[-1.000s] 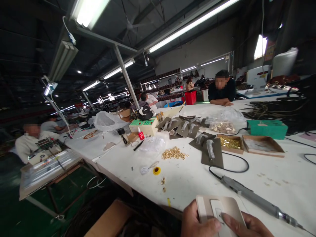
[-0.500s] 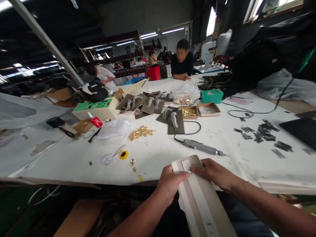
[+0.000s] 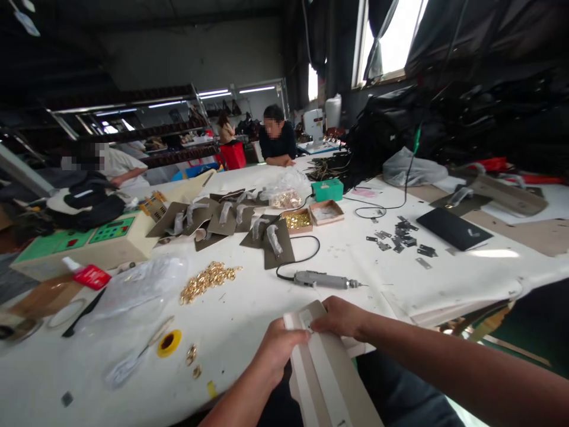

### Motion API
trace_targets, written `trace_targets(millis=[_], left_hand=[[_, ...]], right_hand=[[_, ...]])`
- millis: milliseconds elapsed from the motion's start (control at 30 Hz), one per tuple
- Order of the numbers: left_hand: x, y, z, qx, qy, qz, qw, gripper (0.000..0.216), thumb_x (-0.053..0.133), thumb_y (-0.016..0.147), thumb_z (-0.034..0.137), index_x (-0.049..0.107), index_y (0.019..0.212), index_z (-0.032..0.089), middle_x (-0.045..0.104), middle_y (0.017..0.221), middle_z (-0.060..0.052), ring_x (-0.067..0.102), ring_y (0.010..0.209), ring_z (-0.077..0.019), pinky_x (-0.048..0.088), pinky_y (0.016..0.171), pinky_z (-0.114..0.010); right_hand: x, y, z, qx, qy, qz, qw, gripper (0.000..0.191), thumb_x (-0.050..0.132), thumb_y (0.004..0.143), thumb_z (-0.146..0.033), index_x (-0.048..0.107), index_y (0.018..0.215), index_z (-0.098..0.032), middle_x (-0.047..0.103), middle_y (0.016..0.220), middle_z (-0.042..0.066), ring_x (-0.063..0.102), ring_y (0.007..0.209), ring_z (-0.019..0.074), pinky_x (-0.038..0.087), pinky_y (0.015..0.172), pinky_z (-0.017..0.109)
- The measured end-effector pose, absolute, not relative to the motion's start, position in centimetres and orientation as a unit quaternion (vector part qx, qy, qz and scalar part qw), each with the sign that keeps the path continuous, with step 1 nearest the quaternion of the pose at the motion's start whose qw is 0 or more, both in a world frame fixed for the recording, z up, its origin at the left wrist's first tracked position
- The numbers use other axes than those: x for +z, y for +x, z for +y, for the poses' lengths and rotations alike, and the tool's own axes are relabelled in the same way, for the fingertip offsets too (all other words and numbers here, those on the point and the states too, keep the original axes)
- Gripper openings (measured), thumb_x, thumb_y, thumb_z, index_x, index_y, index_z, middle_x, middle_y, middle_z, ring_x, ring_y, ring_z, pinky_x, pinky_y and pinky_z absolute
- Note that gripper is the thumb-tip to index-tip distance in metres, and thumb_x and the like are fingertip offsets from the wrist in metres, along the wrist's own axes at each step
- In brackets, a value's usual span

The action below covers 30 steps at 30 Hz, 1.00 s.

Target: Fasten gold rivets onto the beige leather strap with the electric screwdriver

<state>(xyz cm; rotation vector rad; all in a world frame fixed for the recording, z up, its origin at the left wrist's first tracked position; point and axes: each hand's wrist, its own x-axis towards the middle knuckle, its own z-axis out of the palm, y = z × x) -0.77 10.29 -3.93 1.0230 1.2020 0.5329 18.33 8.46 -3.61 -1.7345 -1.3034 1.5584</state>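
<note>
A long grey-beige panel (image 3: pixel 342 373) with pale strips along it is held at the table's near edge, its lower end running out of the picture. My left hand (image 3: pixel 278 347) grips its left upper edge, thumb lying on top. From the right, my right hand (image 3: pixel 335 317) closes on the upper end, its thumb or finger pressing by a small pale patch. The fingers under the panel are hidden. Just beyond the hands lies a grey electric screwdriver (image 3: pixel 326 279) with its bit pointing right.
Gold rings (image 3: pixel 207 281) lie heaped at left, near a yellow tape roll (image 3: pixel 169 343) and a red bottle (image 3: pixel 91 276). Small dark metal plates (image 3: pixel 404 234) are scattered at right beside a black notebook (image 3: pixel 453 229). Open boxes (image 3: pixel 326 212) and brown panels (image 3: pixel 278 246) stand farther back; a person (image 3: pixel 278 139) leans there.
The view has swung to the right, so the table's contents appear farther left. Both hands keep their hold on the panel, at nearly the same spots.
</note>
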Motion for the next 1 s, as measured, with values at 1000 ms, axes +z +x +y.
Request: trace_targets(millis=[1000], left_hand=[[-4.1, 1.3, 13.0, 0.145, 0.609, 0.568, 0.535, 0.015, 0.068, 0.055, 0.01, 0.071, 0.07, 0.013, 0.07, 0.06, -0.001, 0.064, 0.062, -0.0222, 0.042, 0.061, -0.029]], right_hand=[[-1.1, 19.0, 10.4, 0.336, -0.676, -0.656, 0.022, 0.053, 0.075, 0.067, -0.051, 0.08, 0.106, -0.016, 0.077, 0.101, 0.015, 0.073, 0.099, 0.0358, 0.057, 0.084, 0.043]])
